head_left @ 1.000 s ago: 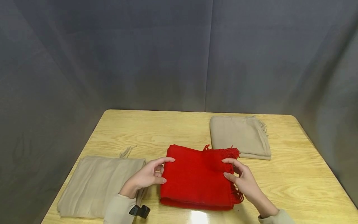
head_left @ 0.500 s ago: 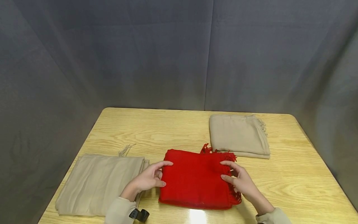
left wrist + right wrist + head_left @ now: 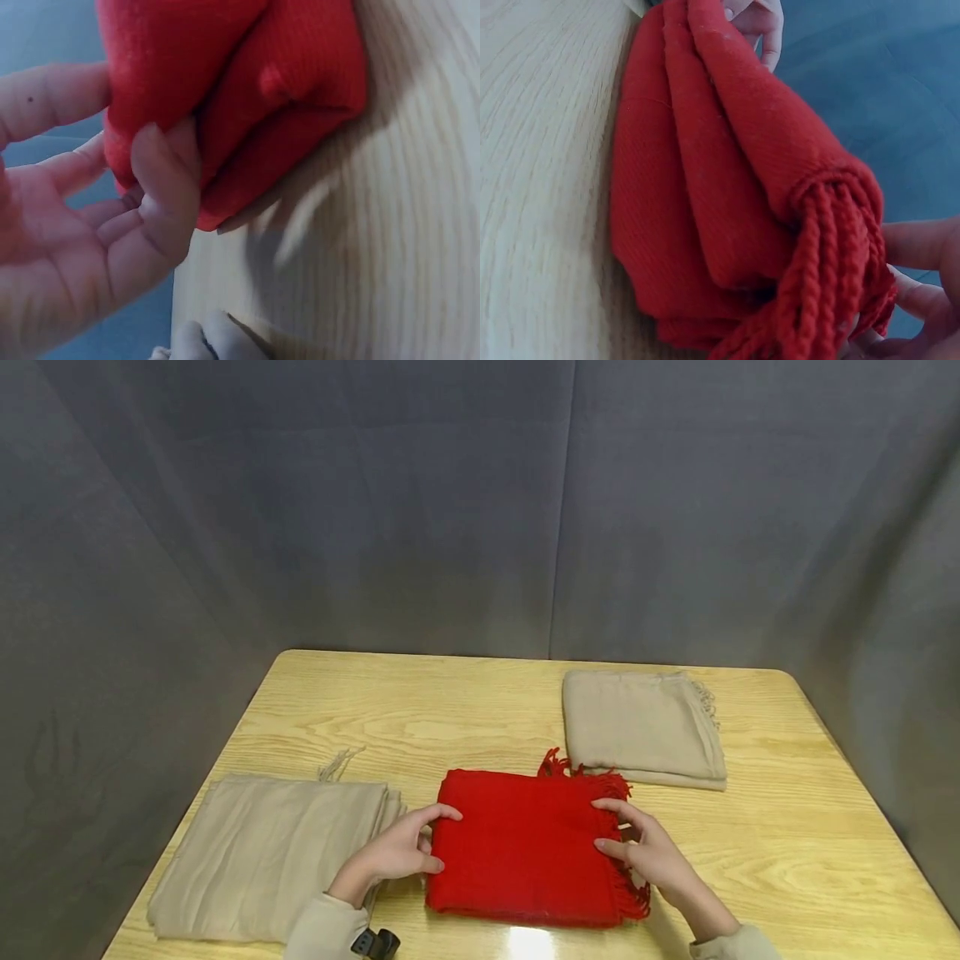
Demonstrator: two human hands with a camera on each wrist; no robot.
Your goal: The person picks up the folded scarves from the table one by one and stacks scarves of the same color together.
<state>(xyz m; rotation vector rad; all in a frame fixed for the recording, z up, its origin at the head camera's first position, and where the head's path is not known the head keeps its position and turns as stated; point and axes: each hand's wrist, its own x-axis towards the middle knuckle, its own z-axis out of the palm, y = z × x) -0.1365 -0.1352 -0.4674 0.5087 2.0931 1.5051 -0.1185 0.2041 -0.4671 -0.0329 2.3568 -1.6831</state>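
Observation:
A folded red scarf (image 3: 525,852) with twisted fringe lies on the table at the front middle in the head view. My left hand (image 3: 397,850) grips its left edge, index finger on top and thumb at the side. Close up, the left wrist view shows that thumb and fingers of the left hand (image 3: 112,210) against the folded red layers (image 3: 180,60). My right hand (image 3: 651,853) holds the fringed right edge between thumb and fingers. In the right wrist view, stacked folds (image 3: 712,172) end in fringe beside the right hand (image 3: 930,292), which is partly cut off.
A folded beige scarf (image 3: 262,860) lies at the left, close beside my left forearm. Another beige one (image 3: 641,722) sits at the back right, just behind the red fringe. The wooden table (image 3: 420,693) has grey curtain (image 3: 420,527) around it.
The red scarf's far edge has come down and slightly toward me, and the scarf lies flatter. Both hands moved down a little with it, keeping their places at its sides.

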